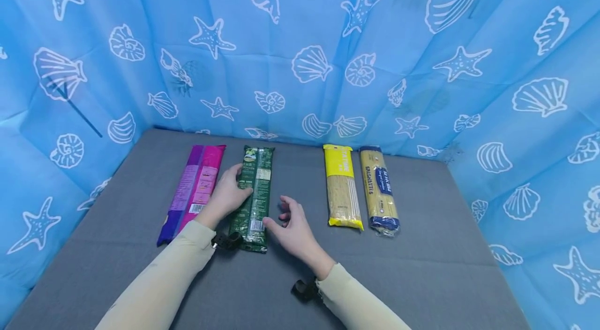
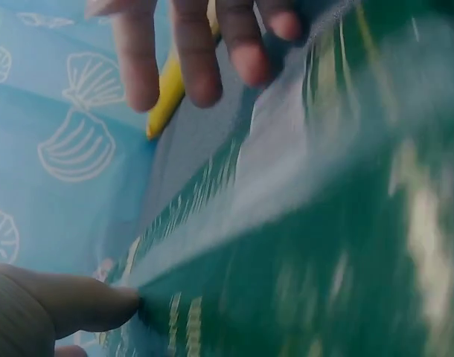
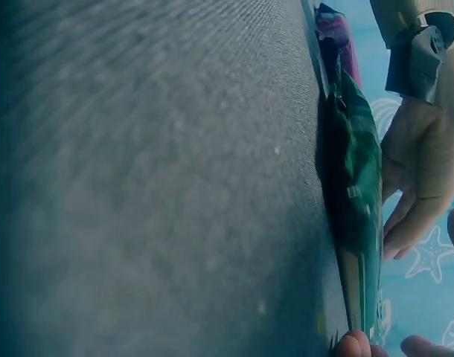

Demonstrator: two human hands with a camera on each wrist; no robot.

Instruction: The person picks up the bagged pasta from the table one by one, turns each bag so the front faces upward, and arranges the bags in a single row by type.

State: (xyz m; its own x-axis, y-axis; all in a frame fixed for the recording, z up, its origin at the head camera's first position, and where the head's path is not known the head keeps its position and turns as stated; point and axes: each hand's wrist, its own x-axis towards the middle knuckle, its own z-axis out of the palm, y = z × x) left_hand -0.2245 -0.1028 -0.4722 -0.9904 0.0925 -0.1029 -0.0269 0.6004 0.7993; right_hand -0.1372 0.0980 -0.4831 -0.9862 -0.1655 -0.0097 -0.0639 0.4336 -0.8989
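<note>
A dark green pasta packet (image 1: 255,189) lies lengthwise on the grey table (image 1: 422,267). My left hand (image 1: 230,192) grips its left edge, with fingers (image 2: 197,52) over the top and the thumb (image 2: 71,305) pressed against the side. From the right wrist view, the left hand (image 3: 417,163) lies over the green packet (image 3: 357,193). My right hand (image 1: 291,226) rests beside the packet's lower right edge with fingers loosely curled. Its thumb touches that edge, and a fingertip (image 3: 350,347) shows at the packet's end.
A purple-pink packet (image 1: 192,189) lies just left of the green one. A yellow packet (image 1: 342,187) and a blue-labelled spaghetti packet (image 1: 378,189) lie side by side to the right. Blue seashell-print cloth (image 1: 300,33) walls the table on three sides.
</note>
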